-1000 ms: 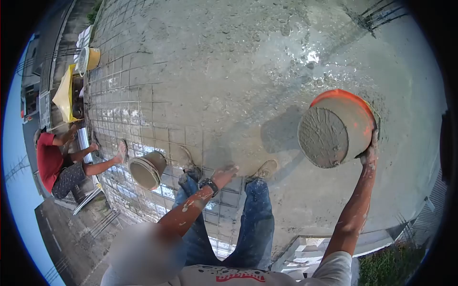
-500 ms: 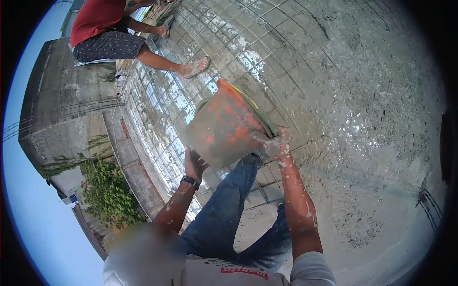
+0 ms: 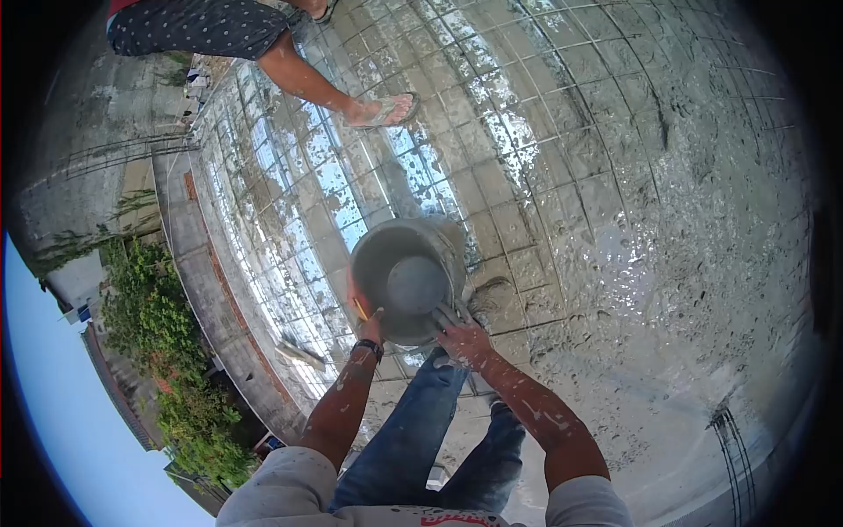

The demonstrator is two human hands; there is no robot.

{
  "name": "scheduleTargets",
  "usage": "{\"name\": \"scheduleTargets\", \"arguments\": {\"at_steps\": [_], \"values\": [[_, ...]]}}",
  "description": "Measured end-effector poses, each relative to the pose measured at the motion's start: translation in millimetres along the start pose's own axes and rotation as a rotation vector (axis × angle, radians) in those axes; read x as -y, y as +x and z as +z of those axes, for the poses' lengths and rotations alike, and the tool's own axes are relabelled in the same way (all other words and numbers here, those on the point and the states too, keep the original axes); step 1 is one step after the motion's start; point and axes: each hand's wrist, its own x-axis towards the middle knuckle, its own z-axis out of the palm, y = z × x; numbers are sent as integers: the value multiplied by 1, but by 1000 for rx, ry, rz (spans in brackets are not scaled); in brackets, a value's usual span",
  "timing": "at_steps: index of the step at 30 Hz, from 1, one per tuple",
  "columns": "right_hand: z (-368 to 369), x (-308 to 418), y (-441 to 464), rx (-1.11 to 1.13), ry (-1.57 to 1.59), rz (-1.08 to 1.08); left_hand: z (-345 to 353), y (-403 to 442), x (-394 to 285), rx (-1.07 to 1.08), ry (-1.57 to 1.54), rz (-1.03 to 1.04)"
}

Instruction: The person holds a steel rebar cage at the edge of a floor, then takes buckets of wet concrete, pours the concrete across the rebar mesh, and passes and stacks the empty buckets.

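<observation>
A grey bucket (image 3: 415,283) with its open mouth toward the camera is in front of my legs, and its inside looks empty apart from grey residue. My left hand (image 3: 371,328) is at its lower left rim, beside a patch of orange, with the thumb at the edge. At the lower right rim my right hand (image 3: 464,341) has its fingers over the edge. Both wrists and forearms are spattered with cement. Under the bucket lies a grid of steel bars (image 3: 505,202) over wet, shiny panels.
Another person's sandalled foot (image 3: 386,111) stands on the grid beyond the bucket. Wet concrete (image 3: 650,351) spreads to the right, with upright bars (image 3: 731,457) at lower right. A low wall edge (image 3: 219,307) and trees (image 3: 158,325) are left.
The bucket I held tilted sideways, its orange side showing, now faces me mouth up. My view has turned left since the earliest frame, where my right hand alone held a bucket and concrete fell out.
</observation>
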Motion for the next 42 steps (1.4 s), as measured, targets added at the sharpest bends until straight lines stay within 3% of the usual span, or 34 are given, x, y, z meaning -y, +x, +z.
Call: {"name": "scheduleTargets", "arguments": {"at_steps": [2, 3, 7, 8, 10, 12, 15, 16, 19, 20, 22, 23, 25, 28, 31, 34, 36, 37, 39, 42], "values": [[-10, -3, -12, -144, 159, 60, 1, 1, 0, -129, 123, 23], [-9, -10, -25, -164, 88, 113, 4, -7, -10, -146, 119, 19], [-1, -63, -65, 198, 41, 639, 8, -26, -22, -29, -196, 72], [18, -92, -87, 167, 28, 778, 8, -27, -18, -5, -249, 67], [12, -135, -116, -235, -528, 941, 14, -7, -1, 3, -88, 53], [-9, -158, -129, 92, -521, 1512, 25, 43, 33, 62, -57, 48], [-62, -183, -137, -59, 157, 1595, 45, 19, 15, 68, 30, -219], [-66, -184, -137, -153, 83, 1555, 43, 20, 16, 89, 88, -228], [-66, -211, -154, -72, 127, 1491, 48, 1, 10, -102, 171, -168], [-63, -219, -159, -47, 142, 1468, 49, -2, 5, -150, 324, -22], [-72, -197, -144, 19, -333, 1386, 46, -11, -3, -252, 629, 266], [-76, -188, -137, 56, -568, 1325, 45, -15, -8, -241, 631, 391], [-76, -203, -124, -117, -258, 1357, 54, -30, -39, -215, 630, 642], [-110, -214, -83, -273, 93, 1324, 71, -31, -68, -172, 537, 770], [-142, -229, -29, -422, 130, 1153, 104, -63, -111, 10, 302, 780], [-182, -243, 33, -563, 194, 1000, 124, -70, -112, 310, 48, 556], [-192, -267, 76, -593, 29, 897, 137, -88, -103, 494, 9, 365], [-220, -248, 99, -624, 128, 847, 144, -95, -95, 585, -9, 264], [-222, -255, 139, -516, 112, 915, 152, -99, -63, 686, 58, 225], [-195, -287, 154, -138, 175, 699, 154, -116, -22, 696, 79, 104]]}}
